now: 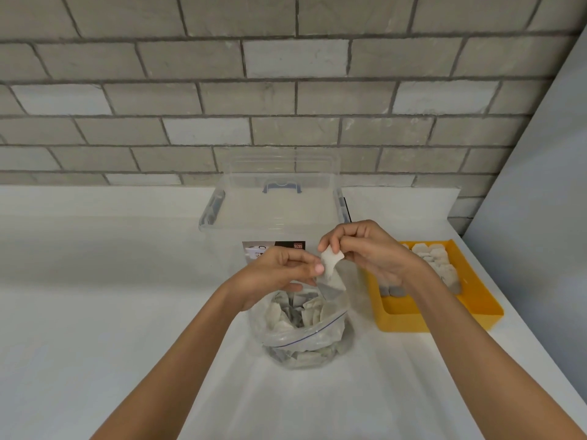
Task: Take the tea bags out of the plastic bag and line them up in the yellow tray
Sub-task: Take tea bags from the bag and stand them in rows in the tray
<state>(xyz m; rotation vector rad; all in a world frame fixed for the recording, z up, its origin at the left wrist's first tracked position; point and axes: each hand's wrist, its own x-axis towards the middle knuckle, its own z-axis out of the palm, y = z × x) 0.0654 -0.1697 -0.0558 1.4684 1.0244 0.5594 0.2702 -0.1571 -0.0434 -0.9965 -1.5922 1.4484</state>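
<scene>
A clear plastic zip bag (305, 341) stands open on the white counter, full of several pale tea bags. Just above its mouth, both hands pinch tea bags (332, 269) that hang between them. My left hand (279, 271) grips the lower left side with thumb and fingers. My right hand (368, 249) pinches the top right corner. The yellow tray (476, 309) lies to the right, with a row of several tea bags (436, 258) along its far and middle part. My right wrist hides part of that row.
A clear plastic storage box (276, 201) with blue-grey clips stands behind the bag against the grey brick wall. A printed card (274, 247) lies behind my left hand. A pale wall closes off the right side beyond the tray.
</scene>
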